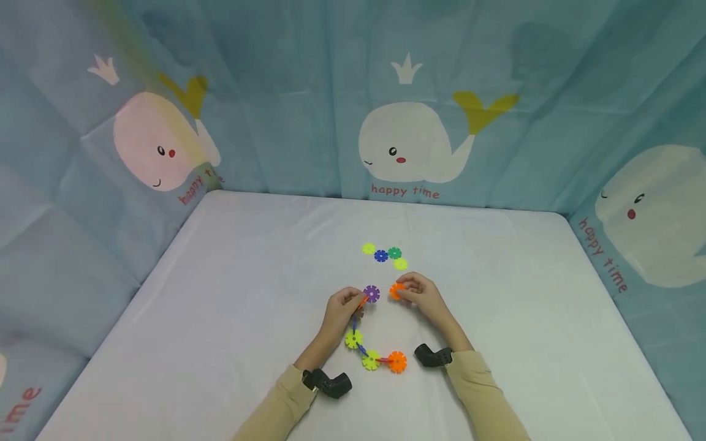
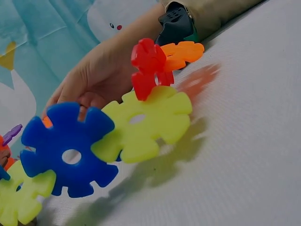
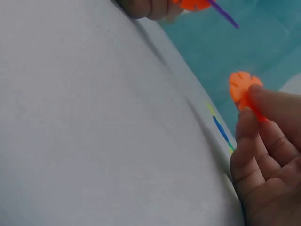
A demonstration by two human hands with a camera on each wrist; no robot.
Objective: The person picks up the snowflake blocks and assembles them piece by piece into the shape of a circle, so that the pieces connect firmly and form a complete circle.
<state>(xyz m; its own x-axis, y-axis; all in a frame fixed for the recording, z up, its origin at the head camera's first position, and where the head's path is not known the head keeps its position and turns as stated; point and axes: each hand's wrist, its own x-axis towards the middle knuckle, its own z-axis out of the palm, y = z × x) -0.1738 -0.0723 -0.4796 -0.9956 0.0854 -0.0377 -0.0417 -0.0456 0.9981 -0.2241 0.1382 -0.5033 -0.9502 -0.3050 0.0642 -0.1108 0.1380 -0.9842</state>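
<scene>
My left hand point(image 1: 339, 311) pinches the upper end of a chain of interlocking plastic snowflake discs, at an orange disc point(image 1: 363, 301) that joins a purple disc point(image 1: 372, 294). Below it the chain curves through a yellow disc point(image 1: 354, 338), a blue disc point(image 2: 70, 153), another yellow disc point(image 1: 371, 360) and a red disc point(image 2: 148, 66), to an orange end disc point(image 1: 397, 362). Between thumb and fingers, my right hand point(image 1: 426, 298) holds a loose orange disc point(image 3: 242, 87). A small gap separates it from the purple disc.
Beyond the hands, a yellow disc point(image 1: 369, 248), a blue disc point(image 1: 381, 256), a green disc point(image 1: 394, 252) and a second yellow disc point(image 1: 401, 264) lie on the white table point(image 1: 265, 257). A whale-print curtain point(image 1: 309, 122) surrounds the table's back and sides.
</scene>
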